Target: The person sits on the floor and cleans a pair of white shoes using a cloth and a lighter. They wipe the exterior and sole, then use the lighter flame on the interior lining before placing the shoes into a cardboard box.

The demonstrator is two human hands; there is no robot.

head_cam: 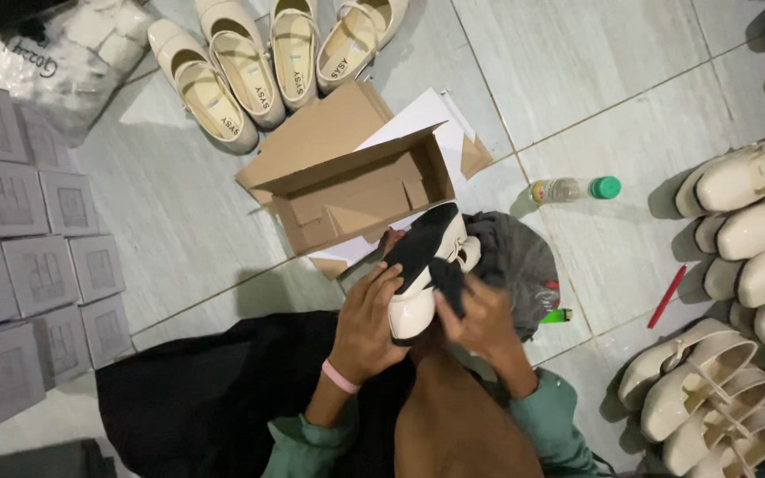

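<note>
Cream shoe (418, 305), glossy w/ black sole, sits low-centre of the tiled floor (577, 80), held up over the person's lap, sole side partly turned up, toe toward the person. Left hand (367, 327) wraps the toe end from the left, fingers curled round it, gripping; pink band on that wrist. Right hand (482, 320) is on the shoe's right side, fingers clenched on a black cloth (449, 285) pressed against the shoe. Just beyond the shoe, toward floor centre, an open cardboard box (356, 186) lies on its side on white paper sheets (418, 119), mouth facing the person. Dark grey cap (515, 257) lies right behind the shoe, touching the right hand's area; green lighter (557, 315) at its near edge. Clear bottle w/ green cap (573, 188) lies right of the box, apart from it. Red pen (667, 296) further right. Row of cream shoes (754, 230) along the right edge, more of them at the top edge (258, 62). Stack of grey boxes (28, 257) along the left edge; clear bag of white bits (64, 44) in the top-left corner.
</note>
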